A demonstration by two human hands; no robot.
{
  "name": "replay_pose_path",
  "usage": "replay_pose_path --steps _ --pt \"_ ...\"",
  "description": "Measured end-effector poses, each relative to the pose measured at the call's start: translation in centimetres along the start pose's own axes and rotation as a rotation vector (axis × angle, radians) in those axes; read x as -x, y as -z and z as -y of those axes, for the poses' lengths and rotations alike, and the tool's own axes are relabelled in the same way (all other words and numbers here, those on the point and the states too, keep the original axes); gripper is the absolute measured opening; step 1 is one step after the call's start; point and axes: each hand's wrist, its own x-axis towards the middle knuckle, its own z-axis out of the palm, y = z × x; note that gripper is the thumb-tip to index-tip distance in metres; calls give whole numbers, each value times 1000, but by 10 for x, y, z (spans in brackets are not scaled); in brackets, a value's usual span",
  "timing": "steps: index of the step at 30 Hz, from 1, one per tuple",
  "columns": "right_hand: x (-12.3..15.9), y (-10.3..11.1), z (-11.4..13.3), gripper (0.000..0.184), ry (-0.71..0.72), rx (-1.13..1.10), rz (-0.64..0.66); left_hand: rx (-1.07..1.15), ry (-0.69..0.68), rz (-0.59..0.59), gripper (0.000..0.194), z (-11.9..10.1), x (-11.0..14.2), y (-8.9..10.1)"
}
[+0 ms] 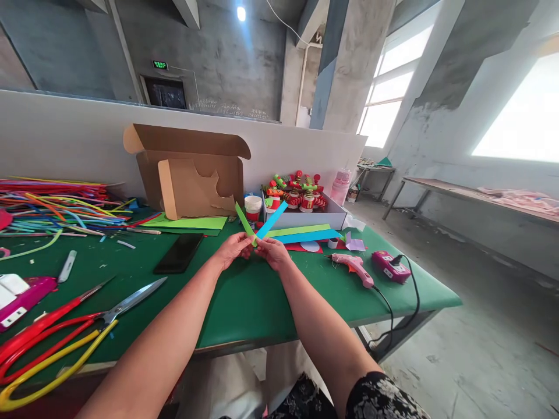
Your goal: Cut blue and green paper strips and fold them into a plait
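Both my hands meet above the green table, close together. My left hand [234, 249] pinches the lower end of a green paper strip [244, 219], which slants up to the left. In the fingers of my right hand [271, 251] is a blue paper strip [273, 219], slanting up to the right. The two strips touch or cross at their lower ends, forming a V; the fingers partly hide that join. Just beyond lie more strips, a light green one [301, 230] and a blue one [305, 237], flat on the table.
Scissors [109, 314], a black phone [179, 253] and pipe cleaners [56, 203] lie to the left. A cardboard box [196, 186], paper cups [253, 205] and a white box [305, 219] of red-green figures stand behind. Right are a pink glue gun [356, 267] and a corded power strip [390, 267].
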Motion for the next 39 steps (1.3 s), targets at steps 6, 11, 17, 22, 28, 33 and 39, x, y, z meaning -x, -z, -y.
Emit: replay_pose_path --steps 6,11,17,22,28,33,39 --pt "2 0 1 32 19 29 -16 -55 -31 -19 23 9 -6 3" --pt "4 -4 0 35 52 60 -28 -86 -45 -41 26 12 -11 9" --pt "6 -7 0 35 57 123 -34 -144 -2 20 33 15 -11 7" --pt "8 -8 1 34 71 147 -44 -215 21 56 34 13 -11 8" --pt "6 -7 3 31 126 154 -86 -248 28 75 35 15 -13 7" --pt "4 -8 1 31 160 150 -120 -258 25 96 37 18 -14 6" --pt "2 -8 -2 30 204 165 -170 -263 14 126 38 19 -13 5"
